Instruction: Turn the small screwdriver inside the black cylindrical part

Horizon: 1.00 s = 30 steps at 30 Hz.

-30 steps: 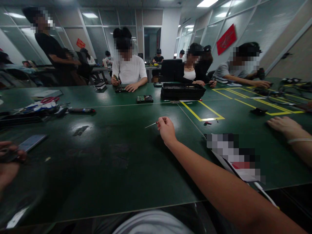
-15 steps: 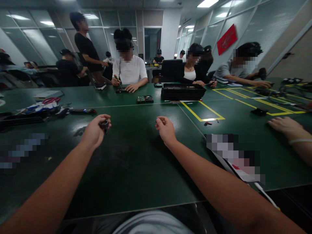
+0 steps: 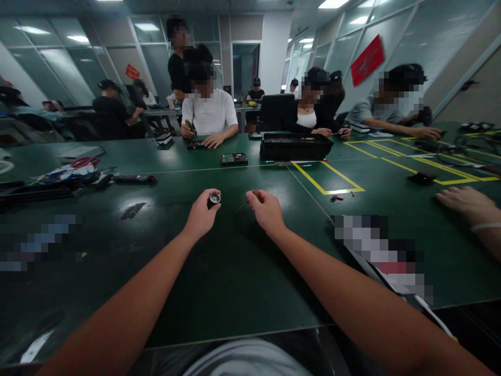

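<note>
My left hand grips a short black cylinder between thumb and fingers. Its round end, with a silver ring and a recessed middle, faces my right hand. A pinch of thumb and forefinger closes my right hand on a thin tool with a red part. The tool's fine metal shaft slants down to the left, toward the cylinder but apart from it; the rest is hidden in the fingers. Both hands are over the green table, a short gap between them.
A black pen-shaped tool lies to the left, near red-handled scissors. A circuit-board device and a black open case stand ahead. To the right are a tablet-like item and another person's hand.
My left hand has moved right, toward my right hand, and turned the cylinder so its ringed end shows. My right hand stays nearly in place; its tool's shaft now shows clearly.
</note>
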{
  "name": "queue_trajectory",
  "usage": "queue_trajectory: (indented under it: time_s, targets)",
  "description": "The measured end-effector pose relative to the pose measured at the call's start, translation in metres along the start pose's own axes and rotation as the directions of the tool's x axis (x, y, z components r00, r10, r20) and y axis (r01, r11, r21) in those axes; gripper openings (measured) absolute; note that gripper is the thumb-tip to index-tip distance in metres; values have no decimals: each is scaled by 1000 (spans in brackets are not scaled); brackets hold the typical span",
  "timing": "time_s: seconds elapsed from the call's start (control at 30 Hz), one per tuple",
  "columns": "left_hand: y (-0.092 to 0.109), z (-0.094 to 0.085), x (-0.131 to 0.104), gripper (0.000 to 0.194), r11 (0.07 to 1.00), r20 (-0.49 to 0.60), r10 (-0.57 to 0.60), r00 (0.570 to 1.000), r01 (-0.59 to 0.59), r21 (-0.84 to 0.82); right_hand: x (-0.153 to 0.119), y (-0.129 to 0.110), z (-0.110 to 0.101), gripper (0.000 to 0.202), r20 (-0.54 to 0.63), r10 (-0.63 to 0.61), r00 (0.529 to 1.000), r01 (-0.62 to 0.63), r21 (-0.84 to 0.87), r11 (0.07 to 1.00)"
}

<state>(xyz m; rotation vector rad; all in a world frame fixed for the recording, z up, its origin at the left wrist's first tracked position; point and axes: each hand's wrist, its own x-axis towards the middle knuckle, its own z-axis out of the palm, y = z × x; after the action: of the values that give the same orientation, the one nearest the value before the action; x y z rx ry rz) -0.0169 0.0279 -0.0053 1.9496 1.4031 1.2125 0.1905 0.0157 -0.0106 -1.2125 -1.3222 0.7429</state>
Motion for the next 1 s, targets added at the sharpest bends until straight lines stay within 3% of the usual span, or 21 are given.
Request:
queue_trajectory:
  time_s: [0.1,0.2,0.3,0.63,1.0]
  targets:
    - [-6,-1,-3,40,997,45,56,997,-59,58,-3,-6,-2,31,-19,-12,1000,12,-17,1000]
    - [-8,0,-4,47,999,46,10,999,-12,53,-5,-11,-4,24,-81,-43,996,49,71,996]
    - [-6,1,-3,38,998,51,-27,998,24,59,-5,-16,-5,21,-122,-78,989,100,182,978]
    - [-1,4,-7,43,987,90,31,995,-44,155,-6,-14,1,24,-44,-134,990,140,253,957]
    - [2,0,-5,43,968,131,90,987,-117,221,-8,-19,-4,24,-47,-96,994,101,114,988]
